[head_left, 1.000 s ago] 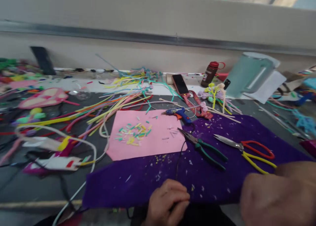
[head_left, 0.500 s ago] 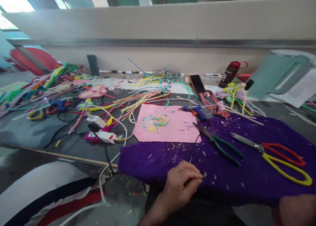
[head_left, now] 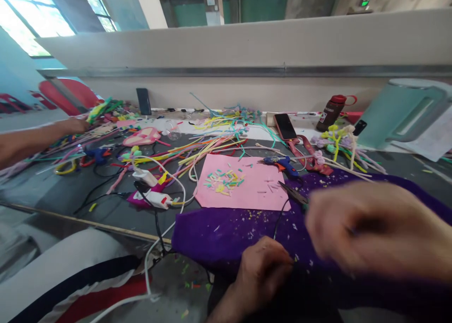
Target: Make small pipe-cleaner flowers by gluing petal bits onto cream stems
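My left hand point(head_left: 263, 271) is low at the front edge of the purple cloth point(head_left: 205, 229), its thumb and fingers pinched together. Whatever it may hold is too small or hidden to make out. Smeared by motion, my right hand point(head_left: 367, 224) is over the right side of the cloth. It covers most of the needle-nose pliers point(head_left: 294, 192), whose dark jaws stick out on its left, and the scissors cannot be seen. Beyond the cloth lies a pink sheet point(head_left: 212, 203) with a heap of short coloured pieces point(head_left: 226, 181) and several lilac bits point(head_left: 271, 186) on it.
A blue glue gun point(head_left: 284, 165) lies by the sheet's far right corner. Behind are a phone point(head_left: 285, 126), a brown bottle point(head_left: 331, 113) and a teal jug point(head_left: 402, 113). Cables and a power strip point(head_left: 155, 198) sit left. Another person's arm point(head_left: 42, 137) reaches in at far left.
My right hand has swung in from the lower right corner to over the pliers and scissors. My left hand stays pinched in nearly the same place. Another person's arm has appeared at left.
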The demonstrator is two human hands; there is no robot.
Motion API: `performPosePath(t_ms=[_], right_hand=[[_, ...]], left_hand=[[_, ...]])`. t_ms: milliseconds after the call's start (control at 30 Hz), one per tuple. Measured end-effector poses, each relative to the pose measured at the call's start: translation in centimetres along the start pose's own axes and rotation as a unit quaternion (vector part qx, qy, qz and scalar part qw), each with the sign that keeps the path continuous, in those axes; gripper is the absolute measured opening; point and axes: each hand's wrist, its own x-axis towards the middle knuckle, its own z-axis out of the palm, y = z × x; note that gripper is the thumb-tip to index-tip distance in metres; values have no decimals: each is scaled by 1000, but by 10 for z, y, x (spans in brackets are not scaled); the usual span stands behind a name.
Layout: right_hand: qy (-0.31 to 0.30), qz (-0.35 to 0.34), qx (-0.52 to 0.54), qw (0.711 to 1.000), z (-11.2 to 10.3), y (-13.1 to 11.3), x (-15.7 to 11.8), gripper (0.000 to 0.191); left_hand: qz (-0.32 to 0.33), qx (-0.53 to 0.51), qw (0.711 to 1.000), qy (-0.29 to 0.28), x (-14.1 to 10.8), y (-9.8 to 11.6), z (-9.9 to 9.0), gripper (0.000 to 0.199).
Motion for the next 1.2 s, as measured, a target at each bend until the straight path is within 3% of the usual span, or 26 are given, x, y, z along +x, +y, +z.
performPosePath(t_ms=[133, 167, 233, 333, 500, 633, 800, 967, 1200], right_hand=[[89, 95, -207, 970, -69, -8, 126, 11], [104, 122, -279, 947, -82, 0, 149, 13], [103, 192, -439, 872, -101, 28, 183, 18], [91, 225, -491, 837, -119, 78, 213, 21], [38, 267, -523, 809, -129, 125, 244, 25], [-5, 286, -525, 802, -130, 141, 257, 23], [-18, 299, -527, 795, -137, 149, 259, 23], [-12, 291, -540, 790, -136, 148, 262, 21], [42, 279, -545, 790, -129, 145, 263, 24]], left_hand=[[-18, -38, 999, 6, 2, 6, -3, 16], [-14, -45, 999, 8, 3, 7, -6, 16], [6, -44, 999, 19, 6, 7, -13, 17], [26, -3, 999, 40, 12, 3, -29, 19], [-16, 86, 994, 69, 20, -14, -52, 19], [-16, 47, 995, 81, 21, -23, -56, 24], [-20, 20, 996, 85, 18, -27, -55, 26], [-56, 17, 997, 39, 13, -25, -60, 21], [-52, 89, 995, -6, 13, -24, -67, 18]])
